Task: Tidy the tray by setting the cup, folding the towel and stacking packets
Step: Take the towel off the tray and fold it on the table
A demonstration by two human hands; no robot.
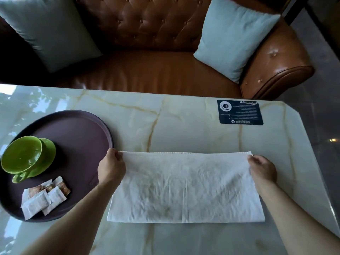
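Left hand: our left hand pinches the far left corner of the towel, fingers curled over the edge, right beside the rim of the tray.
Right hand: our right hand pinches the far right corner of the same towel, thumb on top of the cloth.
Towel: we see it white and creased, spread flat on the table in front of us, a wide rectangle between our two forearms, its near edge lying straight along the table; whether it is a single layer or already doubled we cannot tell.
Tray: round and dark purple, it sits at the left of the table, its right rim just beside our left hand.
Cup: the green cup stands upright on a green saucer in the left part of the tray, its handle pointing toward us.
Packets: we count a few small white and brown packets lying loosely overlapped on the near part of the tray, just in front of the cup, not in a neat stack.
Card: a dark printed card lies flat at the far right of the table, well apart from the towel.
Sofa: a brown tufted leather sofa stands beyond the table with a pale cushion at each end.
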